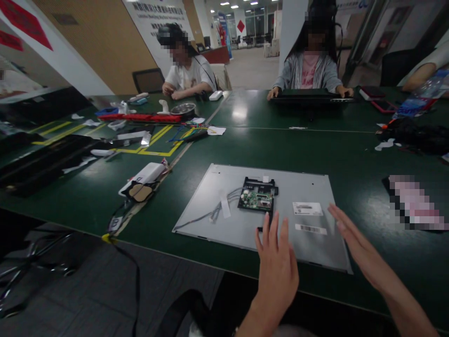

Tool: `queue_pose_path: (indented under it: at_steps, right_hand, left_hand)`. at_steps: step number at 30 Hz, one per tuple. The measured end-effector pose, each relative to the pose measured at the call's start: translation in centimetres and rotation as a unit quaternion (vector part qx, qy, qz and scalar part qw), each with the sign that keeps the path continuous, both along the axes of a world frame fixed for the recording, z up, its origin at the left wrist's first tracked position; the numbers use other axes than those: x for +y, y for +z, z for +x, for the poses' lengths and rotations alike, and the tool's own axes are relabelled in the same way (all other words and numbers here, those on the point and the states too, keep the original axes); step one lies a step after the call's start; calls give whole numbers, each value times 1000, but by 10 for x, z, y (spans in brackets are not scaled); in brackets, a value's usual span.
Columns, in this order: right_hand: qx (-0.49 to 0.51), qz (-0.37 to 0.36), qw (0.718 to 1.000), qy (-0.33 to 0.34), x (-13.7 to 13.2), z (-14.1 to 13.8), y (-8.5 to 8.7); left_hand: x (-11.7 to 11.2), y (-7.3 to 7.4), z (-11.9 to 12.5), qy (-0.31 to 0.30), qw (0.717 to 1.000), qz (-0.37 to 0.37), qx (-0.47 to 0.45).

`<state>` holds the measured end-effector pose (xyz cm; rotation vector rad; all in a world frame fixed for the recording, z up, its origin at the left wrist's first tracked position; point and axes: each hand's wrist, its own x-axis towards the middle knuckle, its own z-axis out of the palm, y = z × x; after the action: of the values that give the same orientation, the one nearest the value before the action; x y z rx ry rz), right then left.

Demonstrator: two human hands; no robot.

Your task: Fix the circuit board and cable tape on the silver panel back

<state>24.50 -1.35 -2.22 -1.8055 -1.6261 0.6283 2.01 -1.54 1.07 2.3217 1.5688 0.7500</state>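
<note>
On the green table (368, 187), the left hand (278, 262) hides part of the near edge of the silver panel (242, 229), and print on the white label (307, 208) blurs. That hand's loosely spread fingers, empty, are just near of the circuit board (257, 200); the right hand (358, 243), also empty, has straight, close-set fingers at the panel's right edge (touching, I cannot tell).

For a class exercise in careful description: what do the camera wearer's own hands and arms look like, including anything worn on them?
The left hand and right hand are gloveless, with slender fingers. No sleeves show on the forearms. A small thing, perhaps a bracelet, shows near the bottom edge, too unclear to tell.
</note>
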Motion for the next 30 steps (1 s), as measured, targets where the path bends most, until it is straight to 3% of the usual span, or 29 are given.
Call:
queue_pose_path:
  at_steps: [4, 8, 11, 14, 19, 30]
  right_hand:
    - [-123, 6, 985, 122, 6, -32, -2]
    - [-265, 70, 953, 128, 7, -59, -6]
    - [-311, 106, 936, 129, 9, -72, -8]
    - [-324, 128, 928, 134, 14, -80, -7]
    - [-331, 150, 919, 150, 26, -91, -6]
    - [-293, 114, 936, 154, 44, -106, -7]
  left_hand:
    - [-4, -6, -9, 3, 1000, 9, 17]
    - [9, -7, -29, 44, 998, 24, 37]
    - [31, -2, -50, 95, 993, 35, 68]
    - [58, 3, -71, 123, 986, 32, 111]
    - [92, 1, -91, 96, 982, -13, 161]
    - [136, 4, -110, 101, 972, -16, 212]
